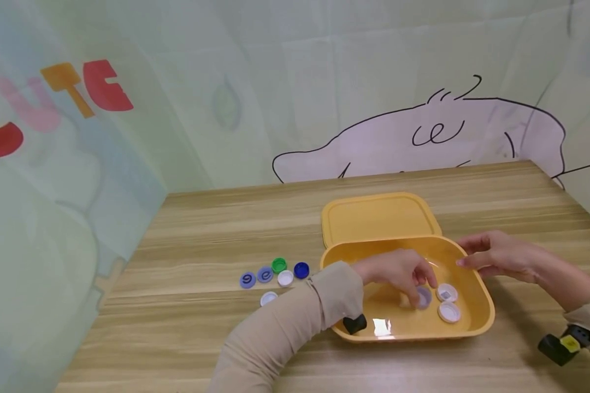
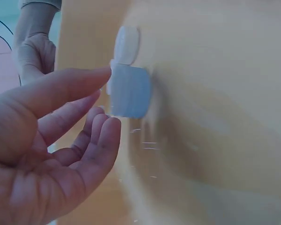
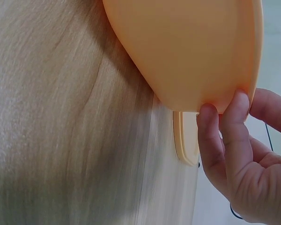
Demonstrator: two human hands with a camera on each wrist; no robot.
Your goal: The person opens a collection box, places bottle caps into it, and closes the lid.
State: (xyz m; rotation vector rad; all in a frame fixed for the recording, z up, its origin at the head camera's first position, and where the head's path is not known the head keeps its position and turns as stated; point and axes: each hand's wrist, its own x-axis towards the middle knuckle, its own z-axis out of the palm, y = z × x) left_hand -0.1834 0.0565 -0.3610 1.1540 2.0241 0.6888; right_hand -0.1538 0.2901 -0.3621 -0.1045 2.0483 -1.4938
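Note:
My left hand (image 1: pixel 400 273) reaches down into a yellow plastic box (image 1: pixel 479 322) and pinches a pale blue-purple bottle cap (image 1: pixel 424 297) just above or at the box floor. In the left wrist view, thumb and fingertips sit at opposite edges of that cap (image 2: pixel 131 91). Two white bottle caps (image 1: pixel 449 312) lie beside it in the box, one with a small printed mark. My right hand (image 1: pixel 501 256) holds the box's right end, thumb over the rim. The right wrist view shows its fingers (image 3: pixel 236 136) against the outer wall of the box (image 3: pixel 178 51).
A yellow lid (image 1: pixel 383 215) lies flat behind the box on the wooden table (image 1: pixel 187 327). Left of the box are several loose caps: a green cap (image 1: pixel 279 266), a dark blue cap (image 1: pixel 301 270), purple caps (image 1: pixel 247 280) with dark marks, and white caps (image 1: pixel 285 279). A printed curtain hangs behind.

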